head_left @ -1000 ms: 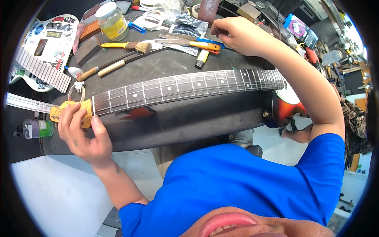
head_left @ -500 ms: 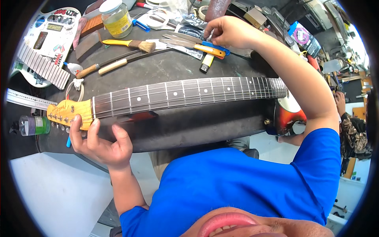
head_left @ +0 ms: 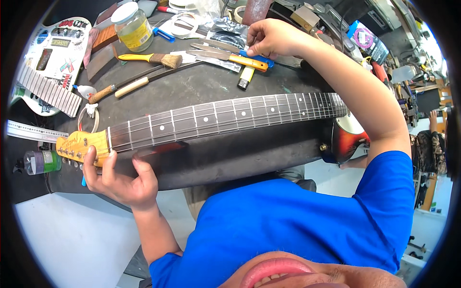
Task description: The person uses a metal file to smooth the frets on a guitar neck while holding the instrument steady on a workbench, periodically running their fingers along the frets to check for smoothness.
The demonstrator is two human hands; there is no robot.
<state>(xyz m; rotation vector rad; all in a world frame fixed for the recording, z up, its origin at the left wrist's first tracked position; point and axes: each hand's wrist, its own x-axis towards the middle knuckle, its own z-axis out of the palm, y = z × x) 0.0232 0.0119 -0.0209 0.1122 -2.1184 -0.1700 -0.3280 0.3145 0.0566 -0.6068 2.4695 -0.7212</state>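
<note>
The guitar (head_left: 225, 117) lies flat across the bench. The left hand (head_left: 120, 180) cups its headstalk end near left, steadying it, while the right hand (head_left: 271, 38) pinches a blue-handled tool (head_left: 257, 58) far off.

Bare mat (head_left: 201, 89) lies open between the guitar neck (head_left: 225, 115) and cluttered tools (head_left: 230, 55).

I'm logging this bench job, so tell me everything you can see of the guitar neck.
The guitar neck lies flat across the dark workbench, headstock to the person's left. Its dark fretboard carries pale dot inlays, metal frets and strings; the headstock looks like yellowish wood. The left hand cups it near the headstock. The body end is sunburst red.
</note>
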